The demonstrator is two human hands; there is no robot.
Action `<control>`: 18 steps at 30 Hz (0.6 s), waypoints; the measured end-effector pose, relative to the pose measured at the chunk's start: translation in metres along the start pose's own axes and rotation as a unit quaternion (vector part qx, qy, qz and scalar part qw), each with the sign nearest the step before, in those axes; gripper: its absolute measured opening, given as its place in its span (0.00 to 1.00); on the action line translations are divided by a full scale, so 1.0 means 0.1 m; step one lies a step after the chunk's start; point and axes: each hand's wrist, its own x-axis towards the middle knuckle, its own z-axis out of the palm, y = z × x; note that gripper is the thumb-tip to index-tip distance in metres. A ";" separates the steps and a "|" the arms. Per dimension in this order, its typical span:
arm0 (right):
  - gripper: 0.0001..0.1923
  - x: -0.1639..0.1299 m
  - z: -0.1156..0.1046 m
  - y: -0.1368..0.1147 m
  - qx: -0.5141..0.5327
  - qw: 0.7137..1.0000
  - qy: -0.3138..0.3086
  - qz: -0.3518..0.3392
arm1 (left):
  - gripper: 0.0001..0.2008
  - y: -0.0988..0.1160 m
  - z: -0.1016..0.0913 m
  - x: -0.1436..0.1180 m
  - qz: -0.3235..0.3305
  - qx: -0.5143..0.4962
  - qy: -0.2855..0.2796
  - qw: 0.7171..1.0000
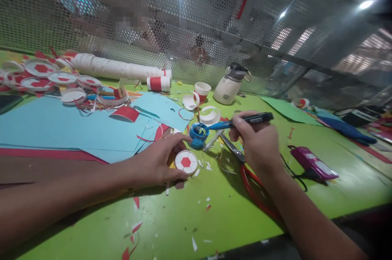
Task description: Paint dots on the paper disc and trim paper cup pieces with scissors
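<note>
My left hand (159,160) rests on the green table (232,215) and pinches a small white disc with a red hexagon (186,162) at its edge. My right hand (255,139) holds a blue and black tool (241,120) whose tip dips into a small blue pot (198,131). A blue lid (196,143) lies just below the pot. Red-handled scissors (245,166) lie under my right hand, partly hidden by the wrist.
Light blue paper sheets (61,125) cover the left. Finished red-and-white discs (45,76) and a long stack of white cups (119,69) lie at the back left. A white bottle (229,85), a cut cup (202,89), a purple device (312,163) and paper scraps are around.
</note>
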 end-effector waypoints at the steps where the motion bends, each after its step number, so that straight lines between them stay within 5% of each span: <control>1: 0.07 0.01 0.03 0.01 -0.018 1.000 -0.018 0.005 | 0.32 0.00 0.00 -0.01 0.002 -0.008 0.001 1.000; 5: 0.10 0.05 0.13 0.06 -0.053 0.994 -0.094 0.025 | 0.24 -0.03 -0.02 -0.03 0.027 0.003 0.037 0.999; 9: 0.12 0.06 0.20 0.10 -0.059 0.989 -0.127 0.043 | 0.19 -0.12 -0.08 0.03 0.067 0.085 0.143 0.984; 18: 0.14 0.00 0.26 0.10 -0.028 0.977 -0.193 0.084 | 0.38 -0.13 -0.06 0.14 0.043 0.101 0.178 0.978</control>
